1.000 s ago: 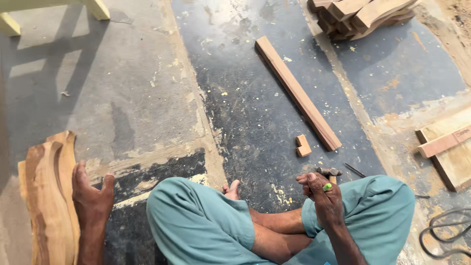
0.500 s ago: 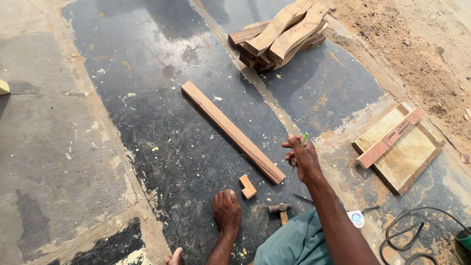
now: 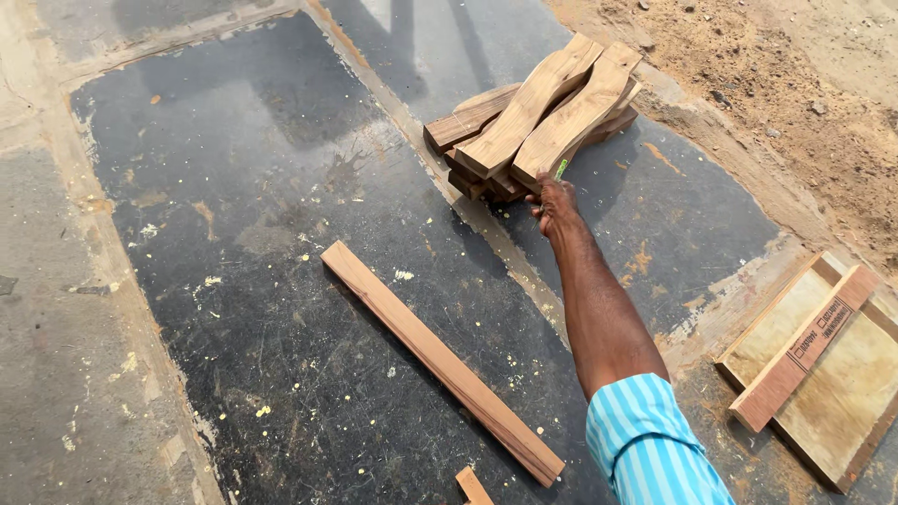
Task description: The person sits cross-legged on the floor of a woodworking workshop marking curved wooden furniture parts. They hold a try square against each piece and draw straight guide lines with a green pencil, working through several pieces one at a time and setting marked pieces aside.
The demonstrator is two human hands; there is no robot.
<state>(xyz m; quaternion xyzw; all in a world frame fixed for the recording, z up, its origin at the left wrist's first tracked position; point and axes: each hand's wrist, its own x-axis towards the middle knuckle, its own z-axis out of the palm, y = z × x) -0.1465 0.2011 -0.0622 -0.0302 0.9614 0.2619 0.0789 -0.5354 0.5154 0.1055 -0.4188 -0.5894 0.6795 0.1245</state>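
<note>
My right hand (image 3: pixel 558 204) is stretched far forward, closed around a thin green pencil (image 3: pixel 560 169). Its knuckles rest against the near ends of a pile of curved, sawn wooden pieces (image 3: pixel 538 108) stacked on the dark floor. The blue striped sleeve (image 3: pixel 650 444) of that arm shows at the bottom edge. A long straight wooden strip (image 3: pixel 440 360) lies diagonally on the floor to the left of my arm, apart from it. My left hand is out of sight.
A small wood block (image 3: pixel 472 486) pokes in at the bottom edge near the strip's end. At the right lies a flat pale board (image 3: pixel 842 393) with a short strip (image 3: pixel 803 348) across it. Sandy ground (image 3: pixel 795 84) borders the far right.
My right arm has reached out from beside the long strip to the wood pile, still with the pencil. The view swung forward, and my left hand and legs dropped out of it.
</note>
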